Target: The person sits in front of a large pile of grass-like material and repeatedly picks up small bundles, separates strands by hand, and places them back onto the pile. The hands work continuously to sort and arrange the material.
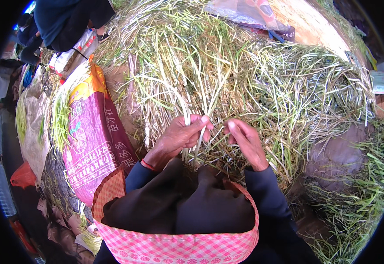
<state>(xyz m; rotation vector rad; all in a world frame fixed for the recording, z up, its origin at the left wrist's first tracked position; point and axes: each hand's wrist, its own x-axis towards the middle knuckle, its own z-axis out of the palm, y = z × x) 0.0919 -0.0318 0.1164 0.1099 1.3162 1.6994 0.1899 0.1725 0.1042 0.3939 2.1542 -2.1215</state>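
My left hand (188, 130), with a red cord at its wrist, grips a few pale green leafy stalks (186, 107). Their leaves fan out away from me, and their lower ends hang below my fingers. A short gap to the right is my right hand (247, 142), its thumb against its curled fingers; I see nothing held there. Beneath and beyond both hands spreads a thick heap of long green and straw-coloured stalks (172, 66). The dark cloth over my lap (178, 201) lies close below my wrists, inside the band of a pink checked apron (178, 242).
A purple and orange woven sack (93, 145) bearing writing lies at left, with a bunch of pale stalks (60, 122) on it. Another person (66, 23) is at upper left. Plastic sheeting (241, 15) lies at the far side. Cut green leaves (354, 211) cover the right.
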